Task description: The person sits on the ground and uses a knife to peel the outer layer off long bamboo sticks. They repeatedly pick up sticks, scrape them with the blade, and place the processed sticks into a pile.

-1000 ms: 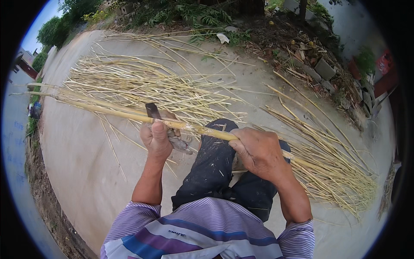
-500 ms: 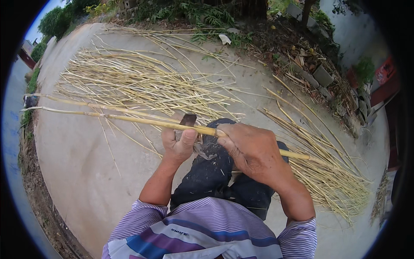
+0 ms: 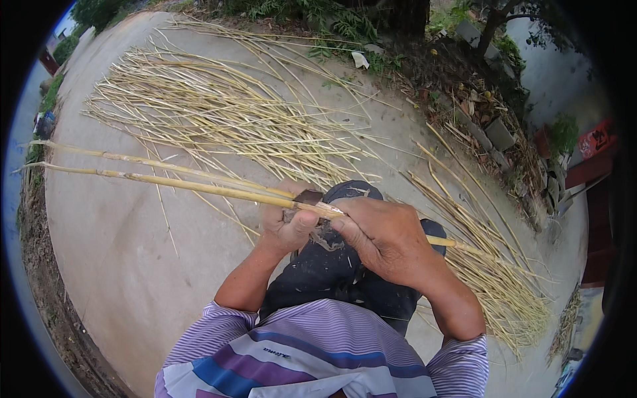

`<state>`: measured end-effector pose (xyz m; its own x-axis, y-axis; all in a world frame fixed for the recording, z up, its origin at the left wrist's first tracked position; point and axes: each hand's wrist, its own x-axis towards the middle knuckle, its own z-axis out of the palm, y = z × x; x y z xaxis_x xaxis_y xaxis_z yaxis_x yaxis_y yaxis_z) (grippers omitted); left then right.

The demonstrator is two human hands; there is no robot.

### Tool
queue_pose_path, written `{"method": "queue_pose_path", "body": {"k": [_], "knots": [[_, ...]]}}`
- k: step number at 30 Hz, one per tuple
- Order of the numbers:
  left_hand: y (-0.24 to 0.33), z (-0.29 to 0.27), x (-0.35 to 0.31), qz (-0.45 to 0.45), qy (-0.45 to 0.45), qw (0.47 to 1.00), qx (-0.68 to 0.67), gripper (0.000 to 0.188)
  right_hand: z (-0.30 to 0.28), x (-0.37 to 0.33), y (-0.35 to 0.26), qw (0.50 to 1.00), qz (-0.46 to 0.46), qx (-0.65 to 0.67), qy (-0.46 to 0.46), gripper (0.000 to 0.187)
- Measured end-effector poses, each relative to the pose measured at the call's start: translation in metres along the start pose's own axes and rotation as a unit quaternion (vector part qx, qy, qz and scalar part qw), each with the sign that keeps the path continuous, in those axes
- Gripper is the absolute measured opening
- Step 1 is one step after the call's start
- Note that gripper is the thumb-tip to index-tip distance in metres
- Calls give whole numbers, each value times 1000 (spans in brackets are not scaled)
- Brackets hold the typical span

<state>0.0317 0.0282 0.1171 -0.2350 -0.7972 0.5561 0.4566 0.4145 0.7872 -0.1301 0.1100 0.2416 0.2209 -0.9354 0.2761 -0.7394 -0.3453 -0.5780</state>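
The person's left hand (image 3: 285,229) is closed around the work from below and behind, thumb lying along the front of a long yellow cane (image 3: 219,191) and a dark, flat blade (image 3: 309,196) pinned in its grip. The right hand (image 3: 391,242) is clamped over the same cane just beside the blade, knuckles up, its thumb pressed along the near side. The cane lies across the front of the body above the knees; left of the hands it is split into two long strands that spread apart toward their tips, while a single length comes out to the right of the right hand. A greyish, rag-like piece (image 3: 326,236) (whether cloth or fibre, I cannot tell) hangs beneath the left hand, against the dark trousers (image 3: 318,272), which are flecked with pale bits. Beyond the hands, a broad heap of thin, pale-yellow strips (image 3: 219,109) is spread over the concrete ground (image 3: 126,265), many crossing one another. To the right lies a bundle of stalks (image 3: 494,285), fanned out at its near end. A white scrap (image 3: 360,60) lies near the greenery at the far edge.
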Motion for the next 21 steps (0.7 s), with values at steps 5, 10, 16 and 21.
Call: {"method": "queue_pose_path", "body": {"k": [5,10,16,21], "knots": [[11,-45,10,-47,68,993,-83,48,-4,-12,17,998,46,-20,-24,16],[-6,-19,-3,-16,28,998,56,47,6,12,4,997,-16,-69,-30,17],[-18,-11,-19,-31,68,991,107,49,7,22,1,988,-26,-127,-89,12],[-1,-20,-10,-134,53,988,-54,45,-10,29,-18,986,19,-140,-91,8]]}}
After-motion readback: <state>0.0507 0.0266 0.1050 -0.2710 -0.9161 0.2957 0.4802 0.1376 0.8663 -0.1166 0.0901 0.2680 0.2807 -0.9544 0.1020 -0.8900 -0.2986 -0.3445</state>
